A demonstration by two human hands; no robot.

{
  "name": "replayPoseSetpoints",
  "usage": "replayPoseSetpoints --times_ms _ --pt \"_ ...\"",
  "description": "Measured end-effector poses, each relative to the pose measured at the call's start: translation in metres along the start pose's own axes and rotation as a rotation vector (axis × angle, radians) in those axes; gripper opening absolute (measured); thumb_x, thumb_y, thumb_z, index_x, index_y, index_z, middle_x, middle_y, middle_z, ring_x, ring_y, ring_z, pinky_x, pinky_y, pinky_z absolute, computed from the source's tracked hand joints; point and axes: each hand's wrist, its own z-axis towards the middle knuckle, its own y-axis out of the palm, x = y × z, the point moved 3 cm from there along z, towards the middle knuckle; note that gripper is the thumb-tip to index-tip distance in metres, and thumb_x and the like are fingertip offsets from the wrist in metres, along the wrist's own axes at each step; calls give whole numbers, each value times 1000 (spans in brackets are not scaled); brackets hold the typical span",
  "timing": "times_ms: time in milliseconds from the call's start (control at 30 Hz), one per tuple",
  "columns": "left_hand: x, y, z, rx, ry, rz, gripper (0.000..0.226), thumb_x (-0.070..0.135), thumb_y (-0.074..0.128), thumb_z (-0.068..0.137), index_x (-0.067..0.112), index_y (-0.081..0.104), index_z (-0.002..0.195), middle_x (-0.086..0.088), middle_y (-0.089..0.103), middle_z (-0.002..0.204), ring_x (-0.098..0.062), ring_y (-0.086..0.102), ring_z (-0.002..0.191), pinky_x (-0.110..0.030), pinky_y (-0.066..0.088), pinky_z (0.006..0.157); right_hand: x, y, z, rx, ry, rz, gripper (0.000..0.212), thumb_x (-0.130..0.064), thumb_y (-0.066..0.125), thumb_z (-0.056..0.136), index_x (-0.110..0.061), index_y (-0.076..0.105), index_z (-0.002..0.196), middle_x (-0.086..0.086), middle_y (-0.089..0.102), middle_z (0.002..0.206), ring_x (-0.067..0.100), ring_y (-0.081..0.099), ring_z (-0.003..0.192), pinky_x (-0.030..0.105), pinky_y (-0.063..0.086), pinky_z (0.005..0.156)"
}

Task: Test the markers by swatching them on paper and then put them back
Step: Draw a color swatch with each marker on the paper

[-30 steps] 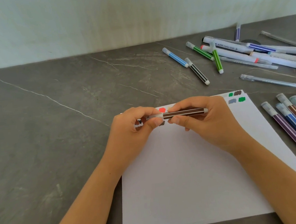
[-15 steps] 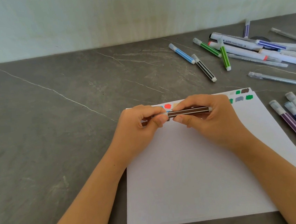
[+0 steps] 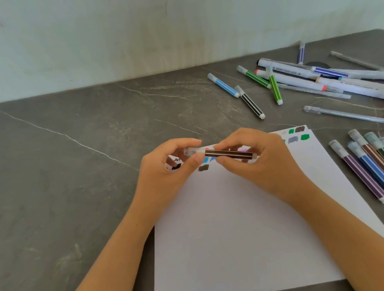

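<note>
A: Head cam, hands?
B: L hand (image 3: 165, 169) pinches the clear cap end of brown marker (image 3: 228, 154); R hand (image 3: 258, 162) curled round the barrel.
A: Where?
B: Over paper (image 3: 241, 234), 12 o'clock edge. Spare markers (image 3: 376, 169) at 3.

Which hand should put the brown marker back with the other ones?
The right hand, probably. It grips the brown marker by its barrel, and the row of markers lies on that side of the paper. The left hand only pinches the cap end, farther away.
</note>
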Motion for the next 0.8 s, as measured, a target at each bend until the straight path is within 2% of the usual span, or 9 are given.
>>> replayPoseSetpoints --times_ms 100,167,200,267,367,467,567,700,800 --pt "4 2 0 23 7 17 29 26 68 81 18 66 108 13 66 87 -3 62 76 -13 45 64 -2 -2 -1 8 -52 -178 18 -21 70 81 -22 73 99 -8 69 85 10 61 76 27 51 67" --pt "8 5 0 26 -2 8 30 25 70 83 22 63 112 13 66 87 -2 62 78 -18 47 67 -6 -3 -4 20 -88 -282 19 -25 67 82 -25 72 100 -9 70 84 10 61 74 34 52 65" --pt "11 6 0 27 -1 5 31 26 67 84 25 61 115 14 66 89 -3 62 80 -20 48 68 -8 -5 -5 28 -89 -305 20 -27 67 82 -27 72 101 -11 70 85 10 61 75 33 52 65" --pt "18 10 0 22 -10 -20 34 25 60 90 27 55 123 15 66 93 -2 62 86 -14 46 69 -10 -11 -9 48 -57 -312 20 -29 67 82 -30 72 102 -19 69 89 7 61 77 27 50 65" --pt "26 20 1 -22 -66 -69 44 21 54 95 29 41 137 15 64 108 -3 61 98 -11 46 74 -11 -29 -15 90 15 -280 26 -26 73 82 -38 68 104 -23 67 89 4 63 78 18 46 66" --pt "32 35 3 -145 -55 194 49 34 48 97 35 32 143 19 55 128 -2 50 116 -25 42 96 -8 -54 -26 138 90 -258 33 -27 72 80 -45 61 106 -23 66 88 0 64 82 9 44 66" --pt "44 63 2 -293 51 594 47 41 38 98 32 32 144 14 39 146 -5 34 132 -23 24 106 0 -83 -40 229 176 -329 29 -26 72 80 -42 63 102 -23 66 85 -4 62 81 5 41 64" --pt "58 108 -3 -482 123 706 59 53 28 97 31 14 149 14 11 157 -5 10 143 -27 8 114 13 -119 -63 313 338 -440 27 -19 71 83 -41 62 97 -31 59 81 -3 61 75 6 39 69" --pt "61 131 5 -546 146 730 64 59 24 95 31 6 150 14 0 158 -5 0 144 -31 2 116 19 -139 -81 345 412 -560 26 -20 70 85 -38 63 102 -18 65 88 3 59 79 20 46 72"
